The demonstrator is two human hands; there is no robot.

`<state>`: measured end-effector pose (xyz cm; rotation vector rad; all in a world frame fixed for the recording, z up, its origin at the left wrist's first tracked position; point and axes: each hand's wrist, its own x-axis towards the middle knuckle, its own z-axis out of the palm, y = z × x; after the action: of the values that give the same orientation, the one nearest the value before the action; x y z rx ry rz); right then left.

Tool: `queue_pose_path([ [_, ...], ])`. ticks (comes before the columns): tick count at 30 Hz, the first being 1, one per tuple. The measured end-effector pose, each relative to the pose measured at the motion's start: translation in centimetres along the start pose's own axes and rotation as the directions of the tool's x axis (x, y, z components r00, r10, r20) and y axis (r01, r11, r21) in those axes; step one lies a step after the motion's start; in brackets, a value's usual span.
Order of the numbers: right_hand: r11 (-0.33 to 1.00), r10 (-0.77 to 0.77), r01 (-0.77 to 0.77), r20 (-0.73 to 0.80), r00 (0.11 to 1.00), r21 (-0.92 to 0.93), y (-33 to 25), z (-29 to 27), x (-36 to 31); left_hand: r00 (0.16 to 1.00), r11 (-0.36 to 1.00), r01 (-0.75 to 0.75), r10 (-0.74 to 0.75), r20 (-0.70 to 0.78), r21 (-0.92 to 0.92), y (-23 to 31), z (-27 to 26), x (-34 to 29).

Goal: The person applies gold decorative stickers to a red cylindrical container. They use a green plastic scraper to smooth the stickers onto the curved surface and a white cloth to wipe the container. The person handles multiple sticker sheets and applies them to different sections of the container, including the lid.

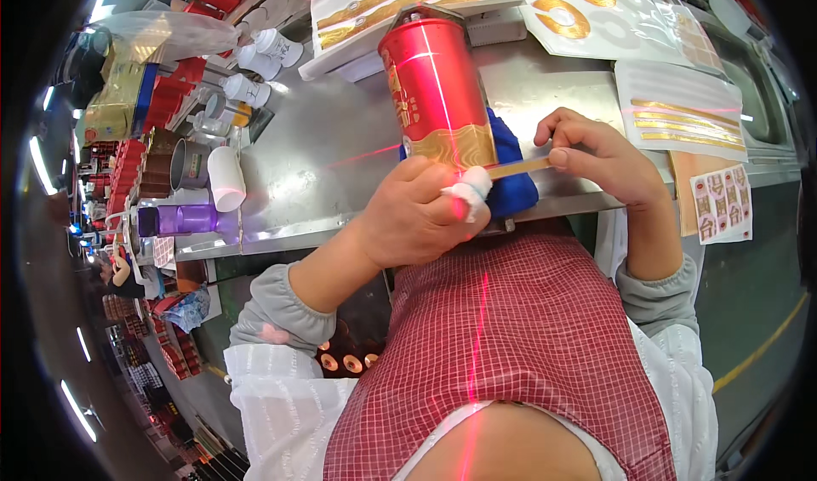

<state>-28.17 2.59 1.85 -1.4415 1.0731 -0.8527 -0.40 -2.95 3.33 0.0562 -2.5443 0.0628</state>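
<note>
A shiny red canister (430, 81) with a gold wavy band at its near end lies on the bench, partly over a blue cloth (511, 175). My left hand (421, 213) is closed at the canister's near end, its fingers curled. White wrapping (470, 192) covers one of its fingertips. A narrow gold strip (517, 168) runs from that wrapped fingertip across to my right hand (600, 153). There, the thumb and forefinger pinch the strip's other end. The left fingers partly hide the canister's lower rim and the strip's near end.
Gold sticker sheets (562, 13) lie at the back, and a sheet of gold strips (681, 111) at the right. A patterned sticker sheet (722, 202) overhangs the front edge. On the left stand white bottles (277, 47), a white roll (225, 179) and a purple tape roll (183, 219).
</note>
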Motion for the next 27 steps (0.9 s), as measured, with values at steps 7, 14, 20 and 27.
queue_pose_path([
  [7,0.998,-0.056,0.056,0.047,0.997,0.008,-0.5,0.5,0.3,0.979,0.983,0.178,-0.181,-0.097,-0.039,1.0,-0.4,-2.0],
  [14,0.999,-0.019,0.018,0.020,1.000,0.047,-0.3,0.6,0.2,0.999,1.000,0.009,-0.009,0.043,0.015,0.0,-0.8,0.0],
  [20,0.996,-0.045,0.041,0.046,0.998,0.080,-0.7,0.9,0.7,0.990,0.992,0.121,-0.124,-0.066,-0.036,0.5,-0.5,-1.8],
  [27,0.998,-0.062,0.061,0.055,0.997,0.023,-0.1,0.8,1.1,0.999,0.996,0.006,-0.010,0.048,0.092,0.4,-0.6,-0.2],
])
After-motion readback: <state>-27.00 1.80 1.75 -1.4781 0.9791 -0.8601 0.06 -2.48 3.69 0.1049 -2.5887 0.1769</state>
